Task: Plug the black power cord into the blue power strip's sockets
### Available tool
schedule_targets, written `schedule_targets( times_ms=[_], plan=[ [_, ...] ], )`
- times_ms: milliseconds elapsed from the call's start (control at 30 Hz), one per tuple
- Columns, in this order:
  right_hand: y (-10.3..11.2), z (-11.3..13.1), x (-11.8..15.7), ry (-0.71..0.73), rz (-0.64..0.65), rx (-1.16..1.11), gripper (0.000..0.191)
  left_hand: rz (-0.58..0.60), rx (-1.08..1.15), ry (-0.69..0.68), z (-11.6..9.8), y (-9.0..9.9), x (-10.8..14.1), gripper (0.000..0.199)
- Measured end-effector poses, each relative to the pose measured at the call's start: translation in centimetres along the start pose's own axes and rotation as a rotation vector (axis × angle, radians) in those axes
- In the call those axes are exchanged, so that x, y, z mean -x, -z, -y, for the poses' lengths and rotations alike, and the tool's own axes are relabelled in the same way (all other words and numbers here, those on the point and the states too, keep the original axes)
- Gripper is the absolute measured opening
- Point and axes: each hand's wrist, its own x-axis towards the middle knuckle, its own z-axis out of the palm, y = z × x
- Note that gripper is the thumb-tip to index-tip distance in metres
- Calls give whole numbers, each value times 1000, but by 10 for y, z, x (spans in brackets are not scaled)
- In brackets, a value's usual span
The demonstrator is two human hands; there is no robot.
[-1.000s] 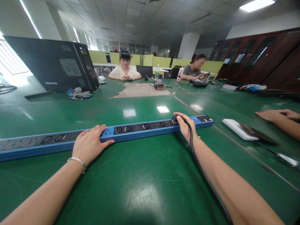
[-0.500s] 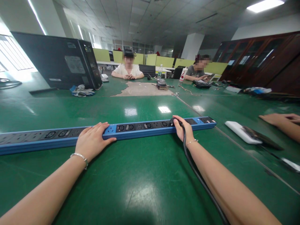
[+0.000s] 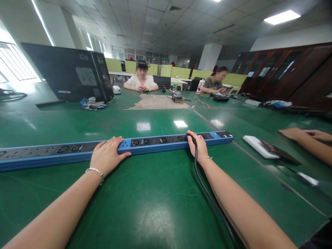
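A long blue power strip [image 3: 153,150] with rows of black sockets lies across the green table. My left hand [image 3: 107,155] is laid over its middle, fingers on the far side and thumb along the near face. Towards the strip's right end, my right hand [image 3: 198,148] grips a black plug [image 3: 187,137] against the socket face. How deep the plug sits is hidden by the fingers. From it a black power cord [image 3: 220,211] runs down beside my right forearm towards the near edge of the view.
A black computer case [image 3: 77,74] stands at the back left, with gloves [image 3: 93,103] before it. A white box-like device [image 3: 259,147] lies to the right, near another person's hand [image 3: 292,134]. Two people sit across the table [image 3: 145,200].
The view has shifted slightly, so things on the right appear further left. My left hand stays on the power strip, and my right hand still grips the plug at about the same socket.
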Motion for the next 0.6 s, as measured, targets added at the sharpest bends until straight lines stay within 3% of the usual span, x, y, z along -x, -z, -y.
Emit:
schedule_targets(
  times_ms=[100, 300, 433, 600],
  plan=[
    [0, 1, -3, -42, -24, -38, 30, -2, 14, -2, 1, -1, 0, 61],
    [4, 26, -10, -131, -251, -323, 38, 3, 47, 8, 1, 0, 0, 63],
    [-12, 64, -4, -99, -71, -432, 35, 7, 70, 26, 1, 0, -1, 62],
    [-40, 93, 6, -121, 49, -448, 37, 1, 96, 8, 1, -1, -1, 62]
  ],
)
